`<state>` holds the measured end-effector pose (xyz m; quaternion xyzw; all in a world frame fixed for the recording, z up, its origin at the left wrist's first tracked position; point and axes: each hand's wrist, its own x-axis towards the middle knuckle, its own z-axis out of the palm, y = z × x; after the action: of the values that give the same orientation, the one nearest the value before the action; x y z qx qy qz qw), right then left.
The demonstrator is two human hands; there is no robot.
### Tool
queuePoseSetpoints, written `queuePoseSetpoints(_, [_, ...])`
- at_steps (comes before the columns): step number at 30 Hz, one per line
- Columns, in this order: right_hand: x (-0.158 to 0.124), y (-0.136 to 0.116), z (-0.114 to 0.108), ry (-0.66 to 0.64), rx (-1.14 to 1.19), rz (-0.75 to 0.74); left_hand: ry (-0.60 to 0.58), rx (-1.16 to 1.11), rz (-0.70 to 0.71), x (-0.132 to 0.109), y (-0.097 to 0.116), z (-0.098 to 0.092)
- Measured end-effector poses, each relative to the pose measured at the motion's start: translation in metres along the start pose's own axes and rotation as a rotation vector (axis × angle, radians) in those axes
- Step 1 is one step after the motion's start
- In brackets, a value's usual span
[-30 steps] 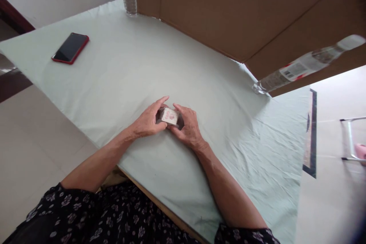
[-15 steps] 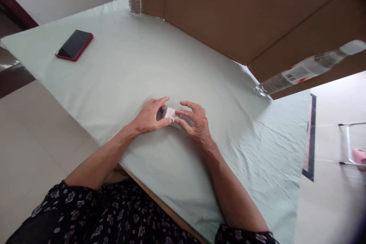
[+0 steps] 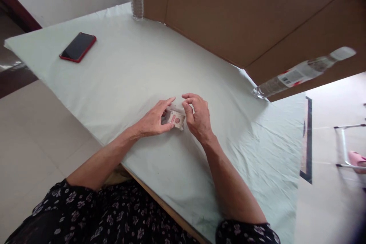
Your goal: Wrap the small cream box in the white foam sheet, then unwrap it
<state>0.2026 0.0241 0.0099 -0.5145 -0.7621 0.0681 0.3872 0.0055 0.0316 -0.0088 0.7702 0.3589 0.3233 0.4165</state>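
Observation:
A small pale printed box (image 3: 177,119) with red marks and a small round picture lies low over the tablecloth. Clear film seems to surround its edges. My left hand (image 3: 155,119) steadies its left side, with the thumb at the near edge and the fingers at the far side. Just right of the box is my right hand (image 3: 198,115), its thumb and index finger pinched together and the other fingers curled. Whatever may be between those fingertips is too small to see.
A red-cased phone (image 3: 78,47) lies at the far left of the pale green cloth (image 3: 122,72). A big brown cardboard panel (image 3: 211,15) stands behind, with one water bottle (image 3: 136,0) at its left end and another bottle (image 3: 297,75) at its right.
My right hand has drawn back from the box, its thumb and index finger closing into a pinch. More of the box's printed face now shows. My left hand stays at the box.

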Motion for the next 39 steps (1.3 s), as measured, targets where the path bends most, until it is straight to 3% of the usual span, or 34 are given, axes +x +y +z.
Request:
queuePoseSetpoints(6, [0.027,0.010,-0.010,0.015,0.054,0.099,-0.008,-0.156,-0.108,-0.001,0.000,0.002])
queuePoseSetpoints(10, [0.046,0.026,-0.006,0.006,0.040,0.109,0.032,-0.316,-0.110,-0.002,0.000,0.002])
queuePoseSetpoints(14, [0.060,0.044,0.001,0.016,0.023,0.103,-0.020,-0.474,-0.191,0.001,0.002,0.001])
queuePoseSetpoints(18, [0.055,0.046,-0.003,0.144,0.057,0.196,-0.004,-0.620,-0.317,0.004,0.004,0.000])
queuePoseSetpoints(21, [0.034,0.025,-0.015,0.227,0.094,0.341,0.031,-0.691,-0.357,0.005,0.002,0.001])
queuePoseSetpoints(22, [0.026,0.015,-0.018,0.184,0.100,0.383,0.040,-0.714,-0.357,0.005,0.000,0.001])
queuePoseSetpoints(26, [0.000,-0.016,-0.016,-0.208,-0.003,0.466,0.060,-0.810,-0.330,0.004,-0.003,0.004])
queuePoseSetpoints(28, [-0.005,-0.014,-0.009,-0.235,-0.005,0.484,0.080,-0.823,-0.326,0.005,-0.004,0.004])
queuePoseSetpoints(33, [-0.015,0.022,-0.008,0.032,0.450,0.628,0.245,-0.591,-0.352,0.009,-0.005,-0.002])
queuePoseSetpoints(36, [-0.025,0.034,-0.011,0.103,0.672,0.757,0.363,-0.204,-0.237,0.007,-0.003,-0.005])
queuePoseSetpoints(39, [-0.034,0.034,-0.010,0.132,0.752,0.788,0.380,0.070,-0.105,0.003,0.002,-0.004])
